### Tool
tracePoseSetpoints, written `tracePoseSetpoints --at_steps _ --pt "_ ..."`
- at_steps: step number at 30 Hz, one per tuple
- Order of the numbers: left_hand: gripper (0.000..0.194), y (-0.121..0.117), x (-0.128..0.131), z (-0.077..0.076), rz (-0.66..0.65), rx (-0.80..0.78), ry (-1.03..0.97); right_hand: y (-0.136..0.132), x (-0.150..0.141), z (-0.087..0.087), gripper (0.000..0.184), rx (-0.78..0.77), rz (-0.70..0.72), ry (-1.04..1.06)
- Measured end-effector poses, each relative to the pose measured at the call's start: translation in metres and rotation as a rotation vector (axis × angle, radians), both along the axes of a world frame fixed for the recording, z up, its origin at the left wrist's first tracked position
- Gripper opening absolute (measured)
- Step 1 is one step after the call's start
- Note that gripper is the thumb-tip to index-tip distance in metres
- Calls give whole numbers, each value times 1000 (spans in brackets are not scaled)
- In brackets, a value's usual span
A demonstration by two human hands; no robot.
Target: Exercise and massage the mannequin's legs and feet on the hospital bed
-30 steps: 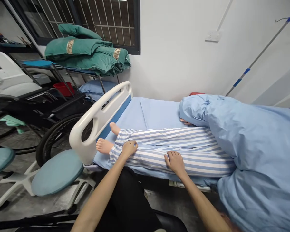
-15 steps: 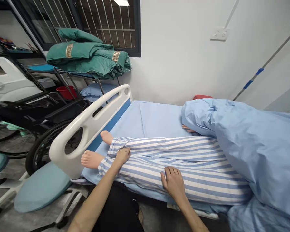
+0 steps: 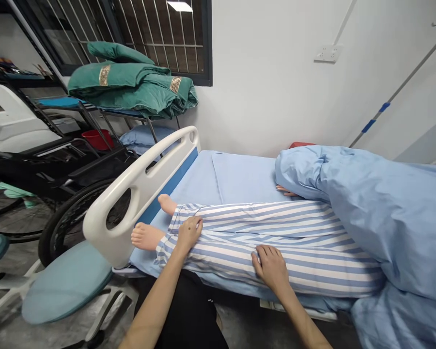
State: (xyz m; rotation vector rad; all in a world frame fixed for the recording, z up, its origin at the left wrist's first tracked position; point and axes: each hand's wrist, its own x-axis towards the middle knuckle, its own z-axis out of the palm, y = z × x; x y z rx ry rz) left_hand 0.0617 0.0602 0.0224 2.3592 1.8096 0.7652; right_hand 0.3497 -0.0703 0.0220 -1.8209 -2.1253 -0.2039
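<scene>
A figure in blue-and-white striped trousers (image 3: 312, 252) lies on the bed, its bare feet (image 3: 147, 236) toward the footboard; they look like a manikin's. My left hand (image 3: 189, 235) is wrapped over the near lower leg just above the ankle, its fingertips mostly hidden on the far side. Around the knee of the same leg, my right hand (image 3: 272, 265) lies palm down with fingers stretched over the cloth. A light blue quilt (image 3: 396, 208) is bunched over the upper body. From under its edge a hand of the figure (image 3: 285, 190) peeks out.
The white footboard (image 3: 111, 237) borders the bed on the left. Beyond it stand a wheelchair (image 3: 76, 208) and a round teal stool (image 3: 67, 283). Green folded bedding (image 3: 131, 85) is piled under the window. A pole with blue bands (image 3: 378, 116) leans on the right.
The view has shifted slightly, so the bed and legs appear a little further right. Both hands keep nearly the same places on the leg.
</scene>
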Motion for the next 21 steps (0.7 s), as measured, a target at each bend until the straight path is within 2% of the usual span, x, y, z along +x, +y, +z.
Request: tracePoseSetpoints --at_steps 4,9,13,17,19,21 --pt "26 -23 -3 -7 6 22 -71 0 -1 -2 27 0 -2 -12" --pt "25 -34 2 -23 -15 -126 23 -2 1 -2 27 -30 -6 1" --pt "25 -35 2 -18 33 -205 19 6 -6 12 24 -92 -15 79" --pt "23 -30 -3 -10 -5 -153 -158 31 -40 32 23 -94 71 197" --pt "28 -21 -6 -8 -34 -64 -222 47 -64 34 23 -95 126 251" --pt "35 -6 -10 -7 -54 6 -198 61 -87 28 22 -111 145 259"
